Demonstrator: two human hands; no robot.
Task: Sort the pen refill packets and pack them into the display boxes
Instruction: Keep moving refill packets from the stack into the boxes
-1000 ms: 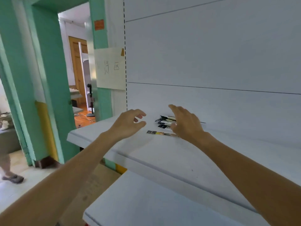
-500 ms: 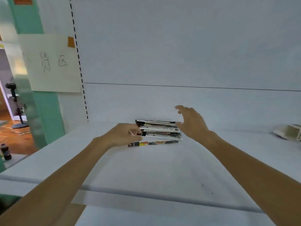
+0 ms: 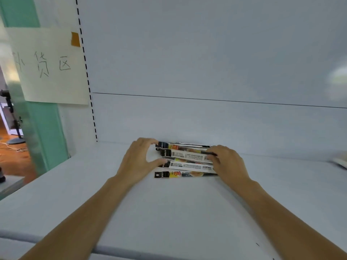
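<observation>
On white shelf [image 3: 169, 212]: pen refill packets [image 3: 187, 158] stacked at back.
Left hand [image 3: 138, 163]: curled fingers pinch stack's left end.
Right hand [image 3: 228, 165]: curled fingers grip right end.

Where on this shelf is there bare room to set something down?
Bare shelf in front of the packets, between the forearms; left of the left hand toward the corner; right of the right hand up to a blurred thing. Crowded at the back, where both hands grip them.

Bare forearms [image 3: 78, 218], bare hands [image 3: 138, 162] [image 3: 228, 166]
</observation>
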